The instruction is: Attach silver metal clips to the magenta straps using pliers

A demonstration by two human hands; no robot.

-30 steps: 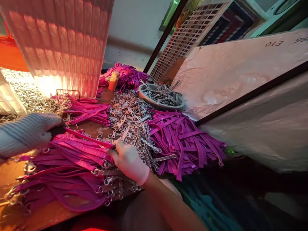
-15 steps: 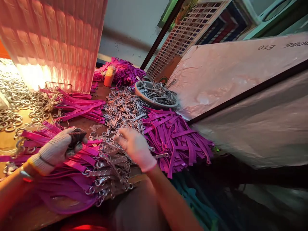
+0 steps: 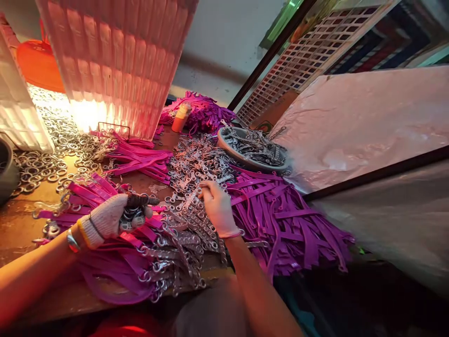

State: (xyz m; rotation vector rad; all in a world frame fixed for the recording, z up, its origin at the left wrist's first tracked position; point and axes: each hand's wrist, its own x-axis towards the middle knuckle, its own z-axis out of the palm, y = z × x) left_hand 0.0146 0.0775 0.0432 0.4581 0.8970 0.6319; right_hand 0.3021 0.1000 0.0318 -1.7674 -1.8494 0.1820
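My left hand (image 3: 108, 216), in a whitish knit glove with dark, worn fingertips, is closed around several small metal rings (image 3: 131, 213). Under it spreads a heap of magenta straps (image 3: 115, 274), with rings and silver chain-like pieces (image 3: 168, 257) at their right ends. My right hand (image 3: 219, 210), in a white glove, is at a pile of silver metal clasps (image 3: 196, 164). Its thumb and fingers are pinched together at the pile's near side. Whatever is between those fingertips is too small to make out against the metal.
A grey basin (image 3: 254, 147) of metal chain pieces stands behind my right hand. Purple straps (image 3: 291, 220) lie to the right. Loose rings (image 3: 42, 171) cover the left, by a ribbed translucent panel (image 3: 119, 61). An orange bottle (image 3: 180, 117) stands at the back.
The view has swung left, so things sit further right. My right hand has gone from blurred, parted fingers to a pinch at the clasps. My left hand stays closed on the rings.
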